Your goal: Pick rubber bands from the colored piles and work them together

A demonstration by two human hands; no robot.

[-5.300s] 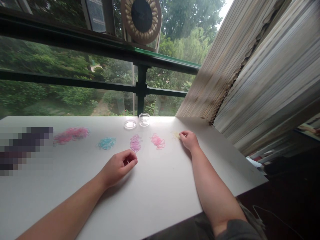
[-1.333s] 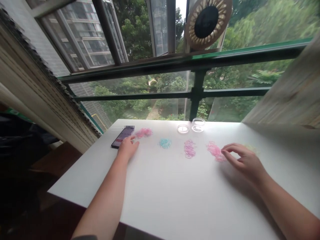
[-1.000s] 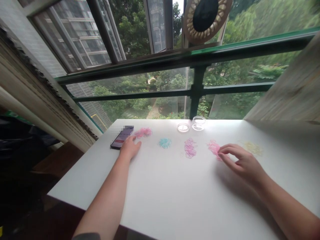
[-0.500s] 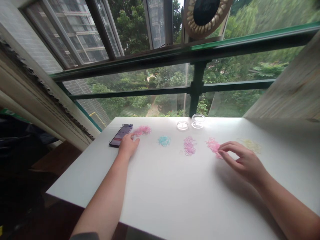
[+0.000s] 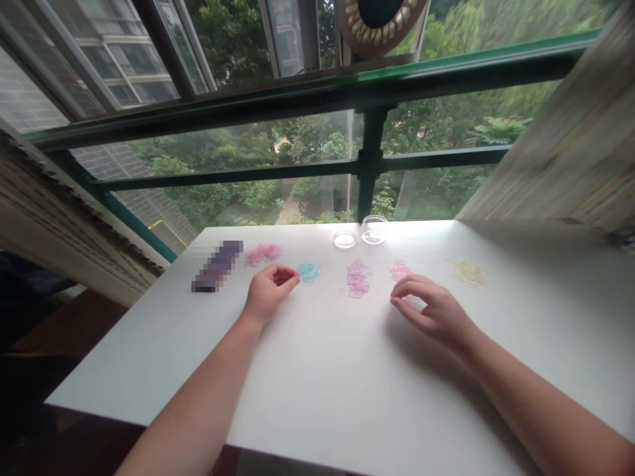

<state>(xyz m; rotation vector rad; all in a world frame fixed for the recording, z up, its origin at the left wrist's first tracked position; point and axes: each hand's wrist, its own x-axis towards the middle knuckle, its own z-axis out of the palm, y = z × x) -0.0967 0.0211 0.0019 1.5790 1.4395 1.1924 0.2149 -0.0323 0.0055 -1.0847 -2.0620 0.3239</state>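
Left hand (image 5: 268, 295) loosely curled, holding nothing I can see; blue bands (image 5: 310, 271) just past its fingertips, hot-pink pile (image 5: 262, 252) beyond. Right hand (image 5: 436, 312) half-open, fingers arched, empty; pink bands (image 5: 399, 270) just ahead of its fingertips, purple pile (image 5: 358, 279) to their left.

Left of the left hand (image 5: 268, 294), a flat dark object (image 5: 217, 266) is blurred out. The fan (image 5: 380, 20) is cut off by the top edge.
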